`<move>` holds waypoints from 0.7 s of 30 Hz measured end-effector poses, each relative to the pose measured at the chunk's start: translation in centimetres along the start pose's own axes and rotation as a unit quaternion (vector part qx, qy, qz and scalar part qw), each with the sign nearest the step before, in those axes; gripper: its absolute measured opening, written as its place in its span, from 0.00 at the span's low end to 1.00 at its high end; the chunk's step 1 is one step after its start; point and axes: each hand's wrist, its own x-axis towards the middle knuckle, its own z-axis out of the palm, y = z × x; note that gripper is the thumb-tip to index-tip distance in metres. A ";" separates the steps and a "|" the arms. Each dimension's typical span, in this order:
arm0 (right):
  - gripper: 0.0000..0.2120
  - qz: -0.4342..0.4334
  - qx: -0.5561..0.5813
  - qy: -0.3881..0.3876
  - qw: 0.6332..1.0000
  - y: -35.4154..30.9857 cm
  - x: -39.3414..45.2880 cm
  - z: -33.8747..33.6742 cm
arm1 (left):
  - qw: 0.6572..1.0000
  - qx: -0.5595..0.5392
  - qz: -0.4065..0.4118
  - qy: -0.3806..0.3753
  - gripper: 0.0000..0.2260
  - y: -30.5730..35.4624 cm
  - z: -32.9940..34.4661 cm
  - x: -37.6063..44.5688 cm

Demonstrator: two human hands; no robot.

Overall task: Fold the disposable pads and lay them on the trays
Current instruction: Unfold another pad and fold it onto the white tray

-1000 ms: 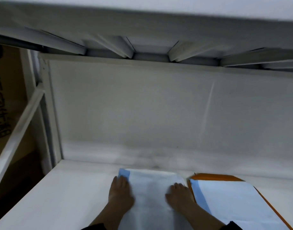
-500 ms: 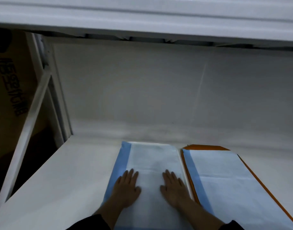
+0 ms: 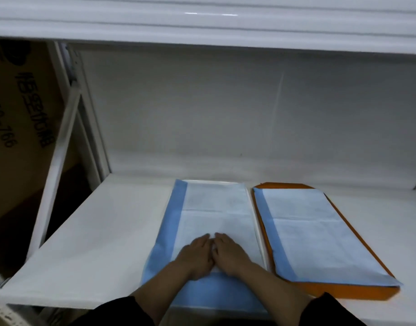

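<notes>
both hands are down flat on the folded blue-and-white disposable pad point(image 3: 214, 215), side by side near its near end. the left hand point(image 3: 194, 257) and the right hand point(image 3: 229, 256) touch along the forefingers, fingers straight and spread flat, palms pressing, nothing pinched or curled around. that pad lies on a white tray point(image 3: 257, 222), only a thin rim of it showing along the right side, in the middle of the white shelf point(image 3: 89, 243). its long axis runs away from the person toward the back panel point(image 3: 202, 109), a blue band along its left edge and another across the near end, under the wrists. a crease crosses it further back.

just beside it to the right, a second folded blue-and-white pad point(image 3: 319, 234) sits on an orange tray point(image 3: 338, 291), parallel, a narrow gap between the two trays. that one looks finished.

this looks like smoothing the pad into its tray. the unpressed length lies ahead of the fingertips, so a sweep would go forward along the long axis, both hands equally near. there's open shelf to the left out to the left edge, a brown cardboard box point(image 3: 18, 128) beyond the frame; the right hand has little room before the orange tray. the upper shelf point(image 3: 202, 24) hangs overhead.
</notes>
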 end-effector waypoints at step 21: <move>0.37 -0.045 -0.037 -0.002 0.998 0.6 -7.4 0.9 | 0.990 0.109 -0.052 0.077 0.47 -3.2 1.4 -7.4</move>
